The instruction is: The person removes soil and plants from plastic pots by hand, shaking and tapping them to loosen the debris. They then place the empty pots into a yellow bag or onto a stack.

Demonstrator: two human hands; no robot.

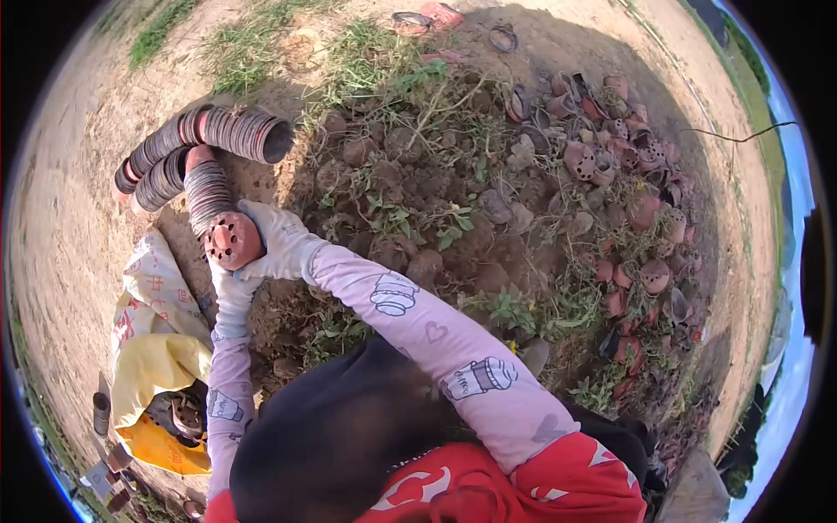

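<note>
A stack of nested plastic nursery pots (208, 188) lies on the dirt at left, its near end a reddish-brown pot base (234, 241) with drainage holes facing me. Wearing a white glove, my right hand (281, 241) is closed around the right side of this end pot. My left hand (234, 295), gloved too, grips the same pot from below and left; some of its fingers are hidden. Just beyond lie two more long rows of nested pots (235, 131), side by side and touching.
Soil clumps and pulled weeds (418, 192) form a heap before me. Loose pots (645, 209) are scattered along its right side. At lower left lie a white printed sack (153, 288) and a yellow bag (161, 370) with dark items inside. A thin wire (741, 138) sticks out at right.
</note>
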